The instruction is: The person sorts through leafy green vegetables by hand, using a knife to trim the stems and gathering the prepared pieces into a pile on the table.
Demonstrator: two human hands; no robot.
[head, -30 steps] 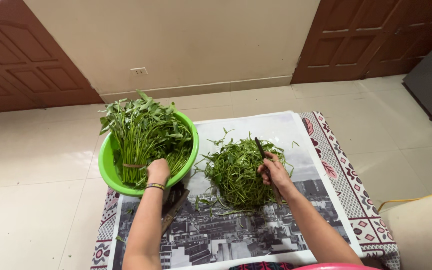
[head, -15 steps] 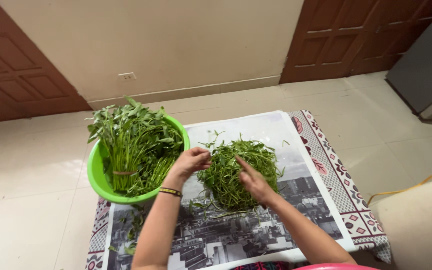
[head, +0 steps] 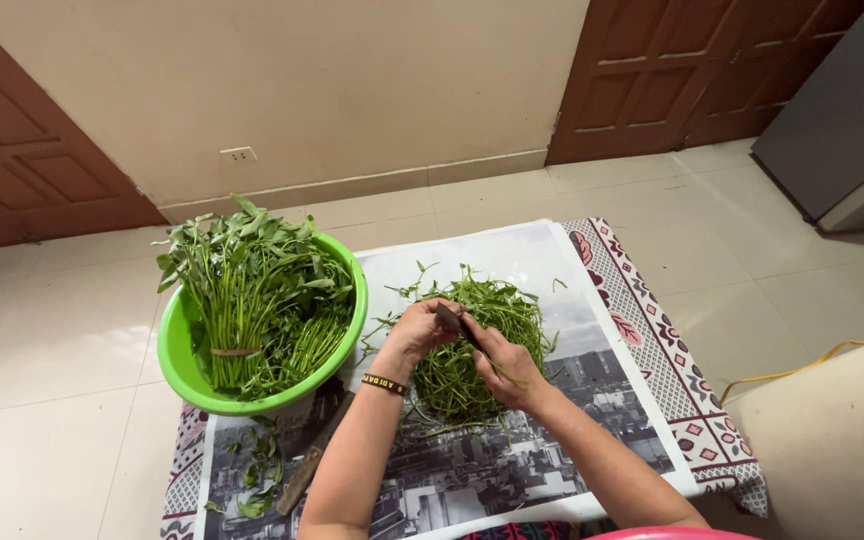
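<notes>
Both of my hands meet above a pile of shredded green stems point(head: 472, 345) in the middle of a printed sheet point(head: 512, 260). My left hand point(head: 414, 335), with a dark band on its wrist, is closed around a thin green stem. My right hand point(head: 507, 368) grips a small dark blade tool point(head: 449, 318), whose tip touches the left hand's fingers. A bright green basin point(head: 184, 370) to the left holds a bundle of long leafy greens point(head: 257, 290).
A knife point(head: 310, 462) lies on the sheet below the basin, beside loose leaves point(head: 257, 478). A patterned mat point(head: 667, 360) sticks out under the sheet. Tiled floor surrounds it. Brown doors stand at the back left and right. A yellow cord point(head: 812, 365) runs at right.
My left hand left the basin and moved right to the pile. My right hand came in to meet it, so both now work together over the shredded stems.
</notes>
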